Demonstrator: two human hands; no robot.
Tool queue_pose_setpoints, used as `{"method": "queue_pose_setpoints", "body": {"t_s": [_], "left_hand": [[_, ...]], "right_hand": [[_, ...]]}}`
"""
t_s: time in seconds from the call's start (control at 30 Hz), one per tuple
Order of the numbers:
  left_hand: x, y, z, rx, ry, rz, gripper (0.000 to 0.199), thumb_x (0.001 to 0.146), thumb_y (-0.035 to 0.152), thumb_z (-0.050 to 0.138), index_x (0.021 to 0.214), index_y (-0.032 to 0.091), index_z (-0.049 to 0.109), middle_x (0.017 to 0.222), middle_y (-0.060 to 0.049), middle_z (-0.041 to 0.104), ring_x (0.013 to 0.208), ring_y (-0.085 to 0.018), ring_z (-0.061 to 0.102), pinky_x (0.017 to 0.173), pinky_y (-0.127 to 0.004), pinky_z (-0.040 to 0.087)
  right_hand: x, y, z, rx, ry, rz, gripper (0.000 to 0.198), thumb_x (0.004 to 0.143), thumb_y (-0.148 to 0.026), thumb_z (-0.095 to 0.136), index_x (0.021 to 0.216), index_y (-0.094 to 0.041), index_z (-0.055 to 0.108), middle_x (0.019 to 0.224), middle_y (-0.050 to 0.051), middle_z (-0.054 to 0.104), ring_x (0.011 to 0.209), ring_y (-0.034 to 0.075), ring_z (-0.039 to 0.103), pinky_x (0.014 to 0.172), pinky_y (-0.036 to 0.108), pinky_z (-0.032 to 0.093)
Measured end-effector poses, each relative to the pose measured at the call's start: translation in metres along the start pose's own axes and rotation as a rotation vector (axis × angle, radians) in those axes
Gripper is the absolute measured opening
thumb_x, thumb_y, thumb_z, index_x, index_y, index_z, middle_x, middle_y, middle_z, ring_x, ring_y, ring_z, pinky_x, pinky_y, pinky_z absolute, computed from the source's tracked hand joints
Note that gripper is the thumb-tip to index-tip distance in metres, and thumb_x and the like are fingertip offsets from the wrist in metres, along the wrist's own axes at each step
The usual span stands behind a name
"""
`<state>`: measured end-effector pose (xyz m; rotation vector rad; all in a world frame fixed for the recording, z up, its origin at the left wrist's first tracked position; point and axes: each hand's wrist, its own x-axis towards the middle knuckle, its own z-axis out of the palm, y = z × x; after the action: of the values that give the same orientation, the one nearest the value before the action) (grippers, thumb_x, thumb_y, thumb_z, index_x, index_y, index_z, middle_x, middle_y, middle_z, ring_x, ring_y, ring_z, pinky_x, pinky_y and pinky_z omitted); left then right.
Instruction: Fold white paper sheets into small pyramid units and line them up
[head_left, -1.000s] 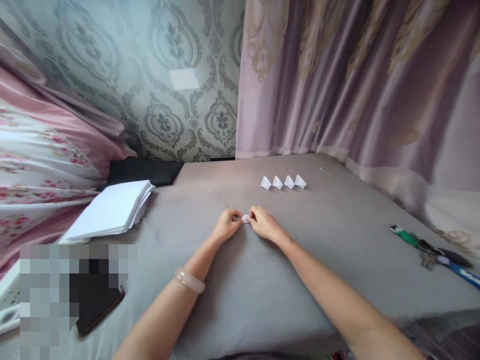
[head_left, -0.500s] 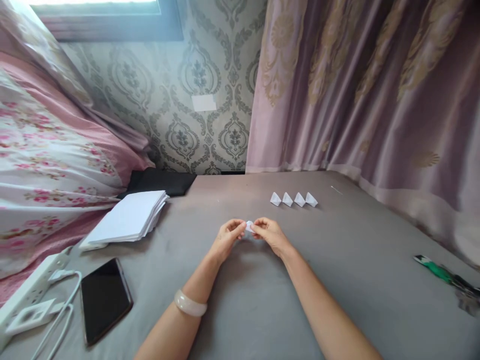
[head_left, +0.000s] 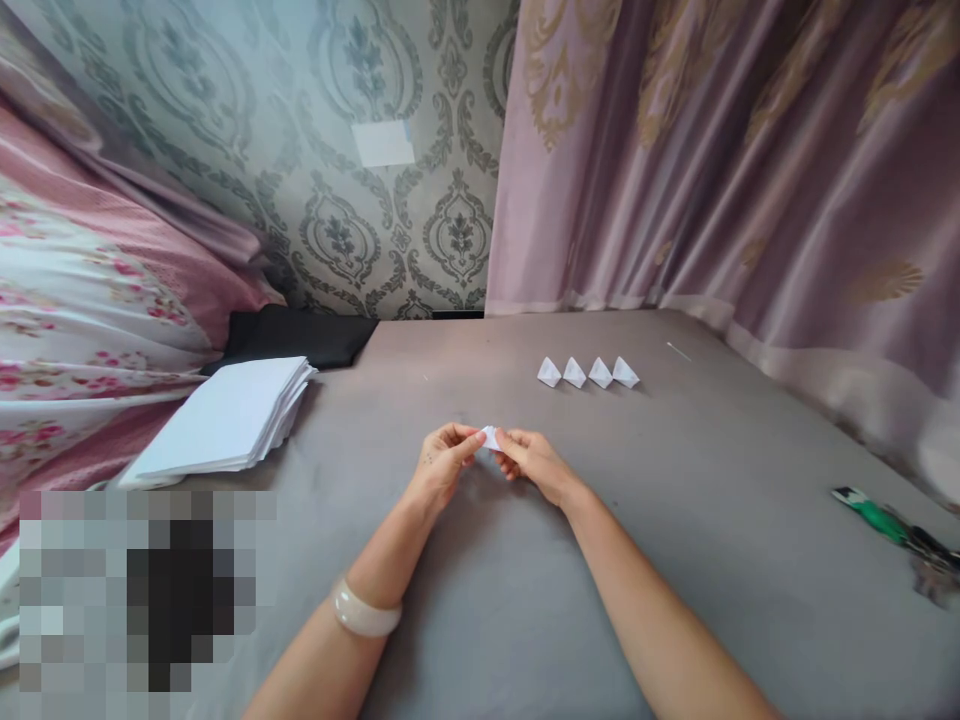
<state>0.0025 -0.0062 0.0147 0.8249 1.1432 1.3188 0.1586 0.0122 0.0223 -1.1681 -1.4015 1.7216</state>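
Observation:
A small piece of folded white paper point(head_left: 490, 437) is pinched between my two hands, just above the grey surface. My left hand point(head_left: 444, 462) has its thumb and fingers closed on the paper's left side, and a pale bangle point(head_left: 366, 610) circles that wrist. On the right side of the paper, my right hand point(head_left: 536, 465) grips with thumb and fingertips. My fingers cover much of the paper, so its full shape is hidden. Beyond my right hand, several small white folded paper pieces point(head_left: 575, 373) stand in a row.
A stack of white paper point(head_left: 225, 415) lies at the left, before a black folded item point(head_left: 300, 338). At the right edge are a green-handled tool point(head_left: 874, 515) and some dark objects. Curtains point(head_left: 720, 160) hang along the right. The lower left is pixelated.
The view has tilted down and shifted slightly. Both hands still hold the folded paper, with the fingers slightly rearranged. The row of folded pieces is unchanged.

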Motion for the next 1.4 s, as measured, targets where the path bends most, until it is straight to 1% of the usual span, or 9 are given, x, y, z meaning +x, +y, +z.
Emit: {"method": "queue_pose_setpoints", "body": {"t_s": [0.2, 0.33, 0.4, 0.53, 0.77, 1.0, 1.1, 1.23, 1.4], "left_hand": [[0.0, -0.003, 0.002, 0.011, 0.005, -0.003, 0.032, 0.056, 0.033, 0.08, 0.067, 0.013, 0.058, 0.057, 0.001, 0.057, 0.049, -0.005, 0.045, 0.047, -0.019, 0.029], [0.001, -0.004, 0.005, 0.07, -0.054, -0.023, 0.036, 0.063, 0.041, 0.075, 0.081, 0.013, 0.059, 0.067, 0.001, 0.058, 0.053, -0.006, 0.045, 0.052, -0.02, 0.032], [-0.001, -0.001, 0.005, 0.216, -0.1, 0.033, 0.036, 0.072, 0.047, 0.067, 0.085, 0.014, 0.06, 0.071, 0.001, 0.058, 0.059, -0.008, 0.048, 0.057, -0.021, 0.036], [-0.008, 0.008, 0.002, 0.494, -0.237, 0.215, 0.036, 0.086, 0.049, 0.049, 0.079, 0.015, 0.059, 0.073, 0.0, 0.057, 0.07, -0.012, 0.05, 0.065, -0.023, 0.038], [-0.02, 0.013, 0.002, 0.613, -0.308, 0.477, 0.031, 0.092, 0.041, 0.044, 0.072, 0.017, 0.047, 0.071, 0.002, 0.044, 0.066, -0.011, 0.04, 0.062, -0.024, 0.034], [-0.012, 0.008, 0.002, 0.698, -0.291, 0.551, 0.028, 0.093, 0.037, 0.042, 0.076, 0.017, 0.05, 0.072, 0.001, 0.044, 0.067, -0.011, 0.041, 0.064, -0.024, 0.036], [-0.004, 0.006, -0.004, 0.812, -0.304, 0.624, 0.023, 0.092, 0.035, 0.045, 0.082, 0.018, 0.057, 0.08, -0.002, 0.052, 0.078, -0.014, 0.047, 0.076, -0.028, 0.038], [0.002, -0.003, -0.012, 0.969, -0.303, 0.596, 0.023, 0.091, 0.036, 0.047, 0.098, 0.02, 0.063, 0.092, -0.006, 0.06, 0.089, -0.018, 0.051, 0.086, -0.033, 0.038], [0.004, -0.014, -0.016, 1.108, -0.263, 0.526, 0.023, 0.086, 0.034, 0.054, 0.101, 0.021, 0.066, 0.096, -0.008, 0.061, 0.092, -0.021, 0.052, 0.087, -0.037, 0.041]], "right_hand": [[0.007, 0.014, 0.004, -0.263, 0.066, -0.202, 0.044, 0.081, -0.058, 0.051, 0.071, -0.015, 0.058, 0.059, -0.003, 0.05, 0.053, 0.009, 0.042, 0.051, 0.022, 0.033], [0.011, 0.019, 0.001, -0.39, 0.183, -0.345, 0.04, 0.085, -0.052, 0.047, 0.069, -0.017, 0.055, 0.057, -0.005, 0.043, 0.055, 0.01, 0.039, 0.054, 0.023, 0.031], [0.01, 0.018, 0.0, -0.389, 0.191, -0.367, 0.039, 0.086, -0.051, 0.046, 0.069, -0.018, 0.054, 0.057, -0.005, 0.042, 0.056, 0.01, 0.039, 0.054, 0.023, 0.031], [0.001, 0.013, 0.001, -0.33, 0.121, -0.382, 0.037, 0.087, -0.05, 0.046, 0.072, -0.018, 0.053, 0.061, -0.004, 0.047, 0.059, 0.01, 0.042, 0.057, 0.022, 0.033], [-0.016, 0.003, -0.002, -0.385, -0.041, -0.415, 0.032, 0.092, -0.046, 0.041, 0.079, -0.019, 0.053, 0.07, -0.003, 0.051, 0.066, 0.011, 0.046, 0.062, 0.022, 0.037], [-0.01, 0.004, -0.01, -0.557, 0.095, -0.545, 0.031, 0.093, -0.04, 0.041, 0.077, -0.019, 0.057, 0.072, -0.001, 0.055, 0.068, 0.012, 0.05, 0.064, 0.022, 0.038], [-0.008, 0.005, -0.016, -0.72, 0.122, -0.608, 0.028, 0.094, -0.037, 0.042, 0.083, -0.02, 0.061, 0.078, 0.001, 0.056, 0.075, 0.013, 0.052, 0.071, 0.024, 0.039], [-0.008, 0.008, -0.022, -0.969, 0.157, -0.553, 0.023, 0.093, -0.036, 0.045, 0.093, -0.024, 0.064, 0.091, 0.003, 0.056, 0.085, 0.015, 0.053, 0.079, 0.026, 0.04], [-0.009, 0.015, -0.023, -1.085, 0.13, -0.459, 0.021, 0.09, -0.035, 0.051, 0.103, -0.025, 0.064, 0.099, 0.004, 0.054, 0.095, 0.017, 0.052, 0.085, 0.028, 0.041]]}}
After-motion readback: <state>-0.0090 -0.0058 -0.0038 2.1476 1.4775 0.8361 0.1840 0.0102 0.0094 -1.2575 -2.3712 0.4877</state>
